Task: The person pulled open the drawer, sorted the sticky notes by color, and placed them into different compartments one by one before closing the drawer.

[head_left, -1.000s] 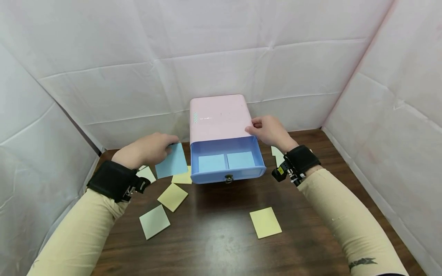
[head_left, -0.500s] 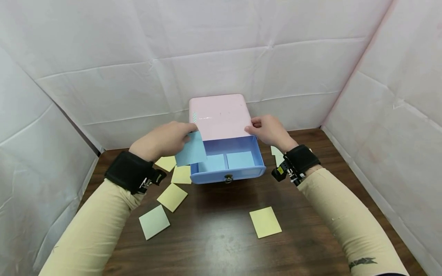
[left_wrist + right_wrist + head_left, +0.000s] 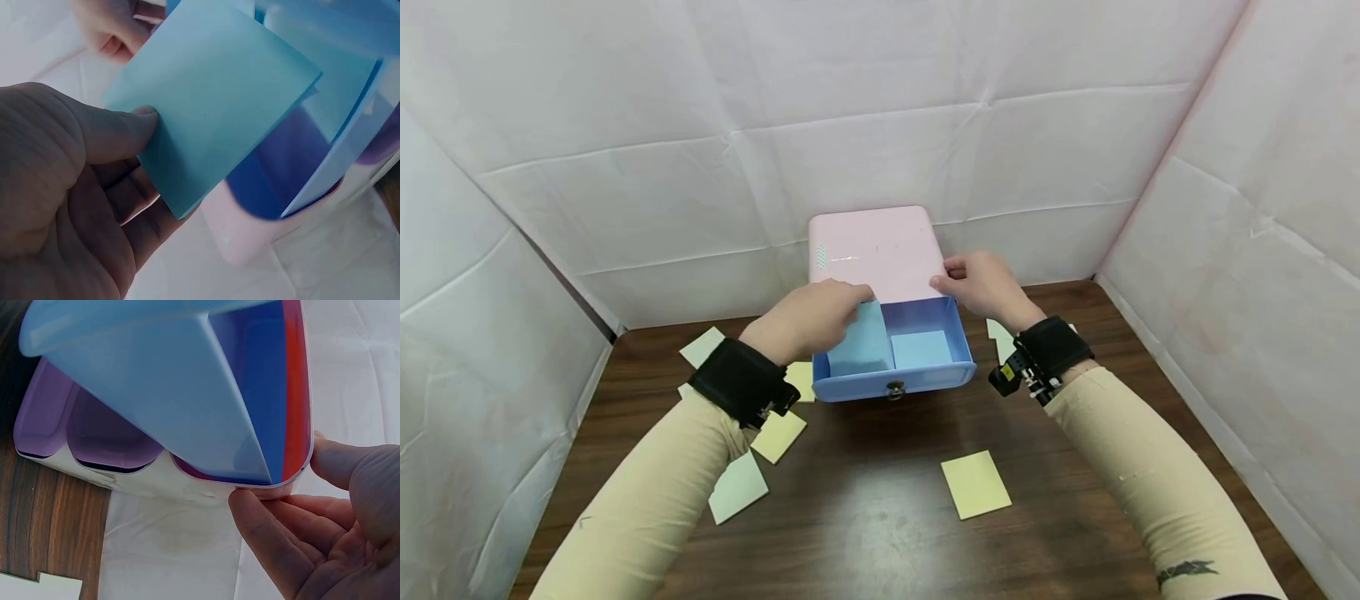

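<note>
Two hands worked at frame centre: the left hand (image 3: 808, 321) pinched a square blue paper note (image 3: 861, 342) over the open blue plastic drawer (image 3: 895, 379); the right hand (image 3: 985, 283) gripped the pink plastic case (image 3: 876, 250).

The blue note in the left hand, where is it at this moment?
In the head view, the blue note is over the left half of the open drawer, pinched by the left hand, beside the blue note already lying in the right half.

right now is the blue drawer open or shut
Open. The blue drawer is pulled out of the pink box, showing its two compartments; the left hand holds a blue note over the left one.
</note>
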